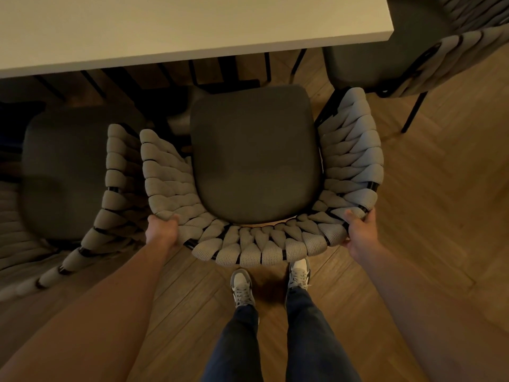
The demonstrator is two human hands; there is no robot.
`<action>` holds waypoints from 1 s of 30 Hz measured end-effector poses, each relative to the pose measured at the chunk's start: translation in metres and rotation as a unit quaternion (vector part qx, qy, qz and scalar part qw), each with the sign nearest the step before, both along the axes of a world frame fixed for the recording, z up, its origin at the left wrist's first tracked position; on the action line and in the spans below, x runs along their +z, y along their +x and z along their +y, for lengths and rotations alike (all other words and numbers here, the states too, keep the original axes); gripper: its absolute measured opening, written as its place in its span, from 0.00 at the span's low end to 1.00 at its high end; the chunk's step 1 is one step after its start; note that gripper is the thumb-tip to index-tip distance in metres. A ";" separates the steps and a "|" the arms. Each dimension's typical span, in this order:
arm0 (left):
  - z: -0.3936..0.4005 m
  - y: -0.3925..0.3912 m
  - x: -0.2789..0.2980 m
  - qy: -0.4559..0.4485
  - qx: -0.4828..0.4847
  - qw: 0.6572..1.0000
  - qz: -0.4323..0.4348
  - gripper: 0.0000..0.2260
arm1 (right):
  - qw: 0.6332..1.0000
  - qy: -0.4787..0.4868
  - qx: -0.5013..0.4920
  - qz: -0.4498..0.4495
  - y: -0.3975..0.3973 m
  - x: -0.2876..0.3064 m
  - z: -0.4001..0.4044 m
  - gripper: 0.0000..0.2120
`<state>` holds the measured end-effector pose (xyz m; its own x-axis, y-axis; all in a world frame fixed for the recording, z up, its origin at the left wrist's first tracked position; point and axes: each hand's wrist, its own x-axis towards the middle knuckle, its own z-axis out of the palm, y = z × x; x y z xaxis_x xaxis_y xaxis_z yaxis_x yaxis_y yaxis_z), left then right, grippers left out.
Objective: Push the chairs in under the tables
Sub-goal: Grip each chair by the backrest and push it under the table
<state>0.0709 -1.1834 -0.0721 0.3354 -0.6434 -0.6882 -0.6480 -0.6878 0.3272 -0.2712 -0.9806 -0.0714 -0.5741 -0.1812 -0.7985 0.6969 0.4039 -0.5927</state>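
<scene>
1. Both hands clamped on the curved woven backrest (261, 250) of the middle chair (256, 153): left hand (162, 230) wrapped over the left rear corner of the rim, right hand (359, 230) gripping the right rear corner, thumb on top.
2. Arms stretched forward and down, feet in grey-and-white sneakers (242, 288) planted just behind the backrest, on the herringbone wood floor (413, 216).
3. Middle chair facing the white desk (192, 26), dark seat cushion almost fully in the open; only its front edge near the desk's rim, so barely tucked, if at all.
4. Left neighbour chair (71, 172) close beside, its woven arm nearly touching the held chair; seat also mostly clear of the desk edge, apparently not pushed in yet.
5. Third chair (413, 59) at the desk's right end, top right of view, partly cut off; hard to say whether fully tucked.
6. Judged progress: early to middle. Grip secured, push of the middle chair not completed; likely left to do: sliding this one straight under, then the left neighbour, watching for the two woven arms snagging each other.
</scene>
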 end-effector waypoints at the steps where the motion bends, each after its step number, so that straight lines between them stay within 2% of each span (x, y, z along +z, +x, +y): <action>1: 0.000 0.000 0.001 0.000 0.000 1.000 -0.001 0.26 | 1.000 0.000 0.001 0.002 0.001 0.000 0.001 0.30; 10: 0.004 -0.001 0.003 -0.003 -0.009 1.000 -0.007 0.26 | 1.000 0.003 0.009 0.011 0.004 -0.008 0.004 0.32; 13: 0.004 -0.001 0.005 -0.002 -0.012 1.000 -0.018 0.28 | 0.999 0.033 0.004 0.020 0.005 -0.013 0.004 0.38; 15: 0.007 -0.003 0.008 -0.006 -0.015 1.000 -0.016 0.28 | 0.995 0.072 0.028 0.065 0.007 -0.012 0.004 0.41; 18: 0.020 -0.006 0.016 -0.070 -0.010 0.997 -0.008 0.27 | 0.952 0.131 0.118 0.250 0.016 0.007 0.004 0.35; 20: 0.033 -0.007 0.023 -0.119 0.008 0.993 0.007 0.26 | 0.906 0.120 0.173 0.367 0.027 0.021 0.000 0.29; 21: 0.040 -0.007 0.027 -0.133 0.023 0.991 0.019 0.24 | 0.890 0.105 0.201 0.396 0.035 0.026 -0.003 0.27; 23: 0.055 -0.008 0.037 -0.148 0.062 0.986 0.040 0.21 | 0.875 0.071 0.259 0.403 0.054 0.033 -0.012 0.24; 26: 0.072 0.003 0.053 -0.162 0.113 0.979 0.061 0.17 | 0.870 0.014 0.339 0.357 0.094 0.041 -0.024 0.20; 30: 0.085 0.051 0.064 -0.172 0.130 0.974 0.072 0.13 | 0.838 -0.031 0.430 0.335 0.158 0.045 -0.036 0.16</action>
<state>0.1214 -1.0980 -0.0082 0.4336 -0.7505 -0.4986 -0.3977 -0.6560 0.6415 -0.1128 -1.0163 -0.0264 -0.5258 -0.7872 -0.3222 -0.3334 0.5392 -0.7734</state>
